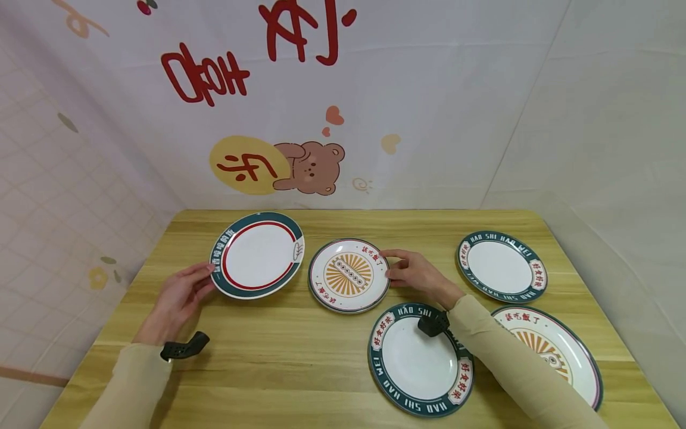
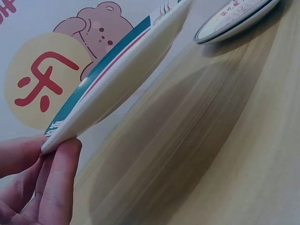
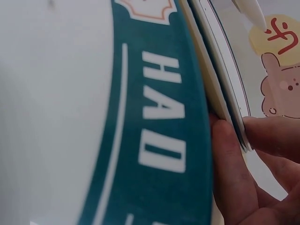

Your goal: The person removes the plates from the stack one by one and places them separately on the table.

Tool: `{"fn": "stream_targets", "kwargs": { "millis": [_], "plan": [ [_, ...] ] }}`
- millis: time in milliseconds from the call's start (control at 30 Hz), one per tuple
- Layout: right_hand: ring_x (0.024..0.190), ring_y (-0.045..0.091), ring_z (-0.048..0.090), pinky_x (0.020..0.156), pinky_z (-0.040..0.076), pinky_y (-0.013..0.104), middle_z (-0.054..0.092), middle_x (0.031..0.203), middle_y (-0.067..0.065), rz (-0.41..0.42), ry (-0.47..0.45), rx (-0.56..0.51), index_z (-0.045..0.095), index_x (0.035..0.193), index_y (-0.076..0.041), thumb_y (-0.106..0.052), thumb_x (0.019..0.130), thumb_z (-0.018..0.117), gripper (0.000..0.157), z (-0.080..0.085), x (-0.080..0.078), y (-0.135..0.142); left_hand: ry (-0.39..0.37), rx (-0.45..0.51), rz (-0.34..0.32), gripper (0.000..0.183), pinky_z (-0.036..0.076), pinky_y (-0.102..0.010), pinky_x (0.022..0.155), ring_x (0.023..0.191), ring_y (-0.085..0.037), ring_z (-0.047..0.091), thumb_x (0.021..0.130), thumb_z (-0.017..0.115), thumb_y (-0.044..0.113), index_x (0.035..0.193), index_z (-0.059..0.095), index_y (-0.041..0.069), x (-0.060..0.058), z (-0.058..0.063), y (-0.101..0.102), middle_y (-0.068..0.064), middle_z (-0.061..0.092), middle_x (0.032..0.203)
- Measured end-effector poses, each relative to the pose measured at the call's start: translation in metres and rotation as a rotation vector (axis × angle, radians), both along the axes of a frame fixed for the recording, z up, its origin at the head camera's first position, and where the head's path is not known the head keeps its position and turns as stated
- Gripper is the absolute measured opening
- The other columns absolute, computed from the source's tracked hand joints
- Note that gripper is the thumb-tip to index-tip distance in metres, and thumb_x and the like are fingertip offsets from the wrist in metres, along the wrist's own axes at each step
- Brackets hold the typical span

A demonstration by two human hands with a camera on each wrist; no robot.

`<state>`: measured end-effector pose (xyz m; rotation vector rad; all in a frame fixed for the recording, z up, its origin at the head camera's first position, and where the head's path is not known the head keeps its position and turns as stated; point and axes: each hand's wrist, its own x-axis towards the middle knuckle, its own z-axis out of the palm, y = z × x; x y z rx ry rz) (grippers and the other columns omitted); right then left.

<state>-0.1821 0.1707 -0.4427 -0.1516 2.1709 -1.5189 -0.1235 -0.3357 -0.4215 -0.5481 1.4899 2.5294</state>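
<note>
A white plate (image 1: 262, 256) with a teal rim and a red inner ring is pinched at its left edge by my left hand (image 1: 174, 304). In the left wrist view that plate (image 2: 126, 84) hangs tilted above the table, its shadow below. My right hand (image 1: 420, 277) pinches the right edge of a smaller plate (image 1: 348, 275) with an orange sunburst. The right wrist view shows more than one rim (image 3: 229, 70) between thumb and fingers, so another plate seems stacked underneath. Close under the right wrist lies a teal-rimmed plate (image 1: 415, 363) with white lettering.
Another teal-rimmed plate (image 1: 498, 267) lies at the back right of the wooden table (image 1: 257, 369). In front of it, a larger sunburst plate (image 1: 581, 369) is partly covered by the right sleeve. A printed cloth wall (image 1: 429, 89) stands behind the table.
</note>
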Motion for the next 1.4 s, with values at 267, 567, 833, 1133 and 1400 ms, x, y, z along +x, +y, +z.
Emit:
{"fn": "stream_targets", "kwargs": {
  "millis": [267,567,833,1133,1400],
  "plan": [
    [0.098,0.025,0.067,0.088,0.062,0.035,0.060,0.119,0.021,-0.008,-0.005,0.013,0.052,0.152,-0.010,-0.004,0.101,0.065,0.053,-0.001,-0.001,-0.001,-0.063,-0.090,-0.008,0.016,0.061,-0.025,0.079,0.085,-0.013,0.073,0.100,0.068,0.008,0.095,0.081,0.016,-0.014,0.004,-0.005,0.001,0.077,0.096],
    [0.097,0.025,0.067,0.089,0.062,0.036,0.060,0.118,0.021,-0.016,-0.007,0.017,0.052,0.151,-0.010,-0.004,0.101,0.066,0.053,0.001,0.000,-0.001,-0.088,-0.162,-0.015,0.018,0.061,-0.024,0.080,0.085,-0.011,0.073,0.101,0.067,0.008,0.094,0.080,0.018,-0.030,0.005,-0.005,0.003,0.077,0.094],
    [0.097,0.025,0.067,0.088,0.062,0.035,0.061,0.117,0.021,-0.025,-0.011,0.019,0.053,0.150,-0.010,-0.004,0.101,0.066,0.052,0.001,0.000,-0.002,-0.116,-0.170,-0.046,0.021,0.062,-0.026,0.076,0.080,-0.013,0.073,0.100,0.067,0.004,0.088,0.080,0.016,-0.042,0.001,-0.012,0.001,0.076,0.089],
    [0.096,0.025,0.067,0.087,0.062,0.035,0.062,0.116,0.021,-0.026,-0.003,0.031,0.054,0.150,-0.010,-0.004,0.101,0.066,0.051,0.001,0.000,-0.003,-0.141,-0.204,-0.045,0.019,0.062,-0.025,0.077,0.082,-0.011,0.073,0.100,0.068,0.005,0.090,0.079,0.018,-0.046,-0.003,-0.017,0.003,0.076,0.090],
    [0.098,0.026,0.066,0.088,0.062,0.035,0.062,0.117,0.021,-0.026,0.001,0.039,0.055,0.149,-0.011,-0.005,0.100,0.067,0.050,0.000,0.000,-0.004,-0.170,-0.231,-0.054,0.019,0.062,-0.026,0.078,0.082,-0.011,0.072,0.100,0.067,0.004,0.091,0.077,0.018,-0.052,-0.005,-0.012,0.004,0.075,0.090]
  ]
}}
